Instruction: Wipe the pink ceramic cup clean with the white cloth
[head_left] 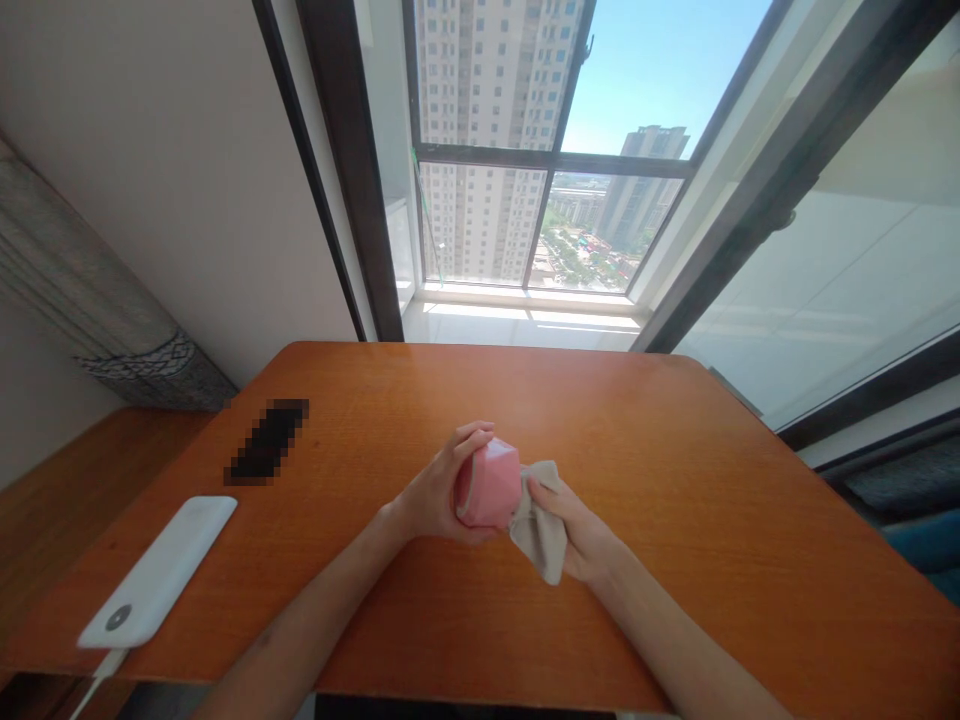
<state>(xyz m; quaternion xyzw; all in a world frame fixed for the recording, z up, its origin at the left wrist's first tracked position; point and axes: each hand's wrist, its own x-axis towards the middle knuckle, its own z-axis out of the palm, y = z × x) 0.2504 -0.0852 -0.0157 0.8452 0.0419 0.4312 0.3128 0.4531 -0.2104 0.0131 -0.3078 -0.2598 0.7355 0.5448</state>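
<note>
A pink faceted pot (495, 487) is tilted on its side above the middle of the table, its flat-sided face turned to the right. My left hand (446, 490) wraps round it from the left, fingers over the top and underneath. From the right, my right hand (574, 525) pinches a light grey cloth (541, 540), which hangs down from the fingers. The cloth's edge meets the right side of the pot. The pot's inside is mostly hidden by my left hand.
The brown wooden table (720, 530) reaches to a window (551, 160). On its left lie a white power bank (161, 570) with a cable (97, 680) and a dark, pixelated flat object (268, 442). A grey curtain (112, 270) hangs at far left.
</note>
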